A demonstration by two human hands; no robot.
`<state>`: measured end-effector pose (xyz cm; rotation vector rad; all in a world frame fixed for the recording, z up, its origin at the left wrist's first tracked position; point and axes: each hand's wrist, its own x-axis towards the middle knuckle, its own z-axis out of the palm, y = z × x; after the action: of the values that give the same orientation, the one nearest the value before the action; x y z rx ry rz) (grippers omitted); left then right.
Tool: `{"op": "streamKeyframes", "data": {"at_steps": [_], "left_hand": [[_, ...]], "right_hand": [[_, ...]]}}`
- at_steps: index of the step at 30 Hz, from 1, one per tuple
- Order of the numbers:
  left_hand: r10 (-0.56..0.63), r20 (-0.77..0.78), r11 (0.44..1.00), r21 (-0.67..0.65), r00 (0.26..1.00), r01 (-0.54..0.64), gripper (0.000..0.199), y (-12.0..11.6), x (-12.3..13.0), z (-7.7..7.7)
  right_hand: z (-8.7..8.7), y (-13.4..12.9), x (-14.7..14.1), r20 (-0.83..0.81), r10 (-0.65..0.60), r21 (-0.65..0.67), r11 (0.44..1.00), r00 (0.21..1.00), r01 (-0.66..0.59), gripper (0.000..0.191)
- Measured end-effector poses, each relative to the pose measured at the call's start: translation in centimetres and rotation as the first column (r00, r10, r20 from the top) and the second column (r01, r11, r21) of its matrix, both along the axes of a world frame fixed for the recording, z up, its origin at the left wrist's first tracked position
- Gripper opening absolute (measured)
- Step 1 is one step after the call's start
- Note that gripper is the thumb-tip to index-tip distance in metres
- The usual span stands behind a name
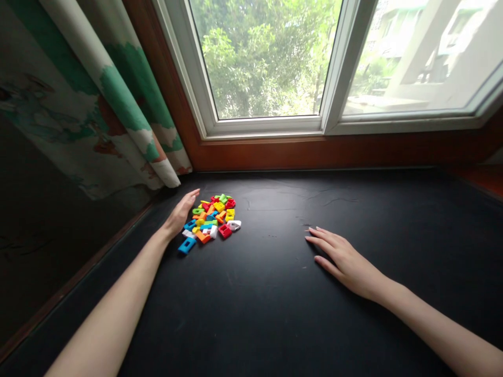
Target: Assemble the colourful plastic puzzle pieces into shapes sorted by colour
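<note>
A heap of small plastic building pieces point(210, 217) in red, yellow, blue, green, orange and white lies on the black tabletop point(251, 303), left of the middle. Along the heap's left side rests my left hand point(183, 212), fingers stretched out and pointing away from me, holding nothing. Nearest me in the heap is a blue piece point(186, 246) with a rectangular hole. A white piece point(234, 225) and a red piece point(225, 231) sit at its right edge. My right hand point(340, 256) is well to the right, palm down, fingers spread, touching no piece.
A printed curtain point(129, 104) hangs at the left, its lower end close to the table's far left corner. Behind the table runs a brown wooden sill point(267, 154) under a white-framed window point(271, 125). Trees show outside.
</note>
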<state>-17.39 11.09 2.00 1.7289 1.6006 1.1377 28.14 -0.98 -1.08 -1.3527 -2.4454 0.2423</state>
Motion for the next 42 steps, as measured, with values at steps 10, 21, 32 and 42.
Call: {"op": "streamKeyframes", "data": {"at_steps": [10, 21, 32, 42], "left_hand": [[-0.059, 0.201, 0.995, -0.063, 0.978, 0.073, 0.082, 4.7, 1.5, -1.0], [-0.169, 0.286, 0.971, -0.115, 0.943, 0.209, 0.074, 6.1, 4.8, -1.1], [-0.371, 0.313, 0.902, -0.101, 0.874, 0.419, 0.071, 6.7, 12.7, -1.3], [-0.454, 0.293, 0.87, -0.059, 0.841, 0.49, 0.068, 6.5, 16.0, -1.5]], "right_hand": [[0.0, 0.0, -0.1, -0.003, -0.009, -0.002, 1.0, 1.0, 0.009, 0.043], [0.5, 0.0, -0.2, 0.027, -0.014, -0.03, 0.999, 1.0, 0.015, 0.043], [0.6, 0.0, -0.3, 0.033, -0.027, -0.045, 0.999, 0.999, 0.028, 0.044], [0.6, 0.2, -0.3, -0.03, -0.05, -0.058, 0.997, 0.998, 0.048, 0.044]]}}
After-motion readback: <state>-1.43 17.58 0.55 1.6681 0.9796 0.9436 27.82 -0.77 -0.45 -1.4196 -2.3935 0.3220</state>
